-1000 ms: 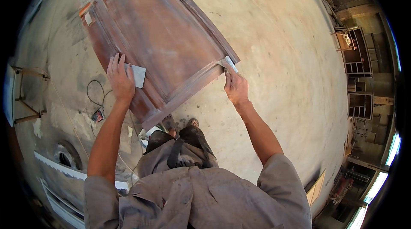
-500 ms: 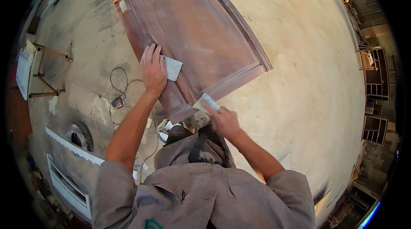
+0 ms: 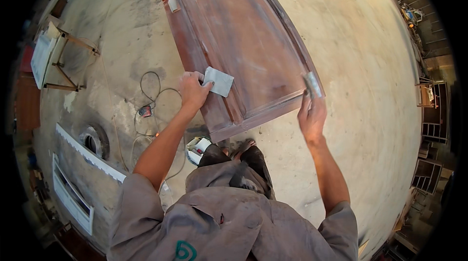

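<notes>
Before the person lies a brown rectangular wooden panel [image 3: 253,46]. A grey square sheet [image 3: 219,82] in the left hand [image 3: 195,90] is over its left part; a pale flat tool [image 3: 312,84] in the right hand [image 3: 313,116] is by its near right corner. On the pale concrete floor [image 3: 370,129], leftward, lie a thin black cable [image 3: 159,85] and, farther left, a round black tyre [image 3: 102,140].

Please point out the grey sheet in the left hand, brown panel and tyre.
Grey sheet [image 3: 220,82], head view: middle of its face.
Brown panel [image 3: 252,41], head view: its large inner field.
Tyre [image 3: 101,140], head view: right side of its ring.
</notes>
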Action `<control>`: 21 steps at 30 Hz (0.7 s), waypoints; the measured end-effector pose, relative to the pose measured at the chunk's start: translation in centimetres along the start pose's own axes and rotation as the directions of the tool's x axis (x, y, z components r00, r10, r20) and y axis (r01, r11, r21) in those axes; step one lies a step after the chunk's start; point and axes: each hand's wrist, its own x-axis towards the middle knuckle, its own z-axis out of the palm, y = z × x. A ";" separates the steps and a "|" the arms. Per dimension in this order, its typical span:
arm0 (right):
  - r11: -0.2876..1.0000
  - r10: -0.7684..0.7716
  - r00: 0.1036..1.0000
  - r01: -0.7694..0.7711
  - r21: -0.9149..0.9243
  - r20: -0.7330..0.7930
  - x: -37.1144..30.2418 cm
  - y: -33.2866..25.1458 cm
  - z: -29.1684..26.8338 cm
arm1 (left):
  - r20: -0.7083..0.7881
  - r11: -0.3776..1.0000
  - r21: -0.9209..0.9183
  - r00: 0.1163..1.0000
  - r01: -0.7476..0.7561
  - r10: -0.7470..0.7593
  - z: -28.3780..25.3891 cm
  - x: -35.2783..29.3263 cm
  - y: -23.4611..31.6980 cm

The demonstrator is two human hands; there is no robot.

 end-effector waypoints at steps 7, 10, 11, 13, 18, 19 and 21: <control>0.945 0.097 0.991 -0.120 -0.304 -0.089 6.7 13.1 1.9 | 0.414 0.479 -0.764 0.898 0.432 -0.150 -4.0 -1.0 2.4; 0.906 0.277 0.960 -0.272 -0.324 -0.031 6.9 12.6 3.5 | 0.281 0.346 -0.873 0.934 0.345 -0.221 -4.7 2.9 1.6; 0.902 0.299 0.954 -0.292 -0.318 -0.027 6.9 11.8 3.7 | 0.229 0.475 -0.821 0.944 0.318 -0.237 -4.9 4.5 1.4; 0.899 0.346 0.938 -0.329 -0.288 0.009 7.1 11.3 3.6 | 0.167 0.691 -0.659 0.953 0.298 -0.252 -4.5 5.9 2.1; 0.928 0.306 0.951 -0.288 -0.238 0.040 7.2 13.9 3.8 | 0.284 0.821 -0.521 0.954 0.234 -0.092 -5.5 2.0 6.3; 0.942 0.312 0.947 -0.297 -0.158 0.079 7.3 12.5 3.1 | 0.217 0.824 -0.550 0.976 0.138 -0.018 -5.2 0.3 6.4; 0.945 0.299 0.952 -0.286 -0.156 0.066 7.2 12.8 3.6 | 0.048 0.841 -0.170 0.848 -0.514 0.528 -4.4 -3.7 5.2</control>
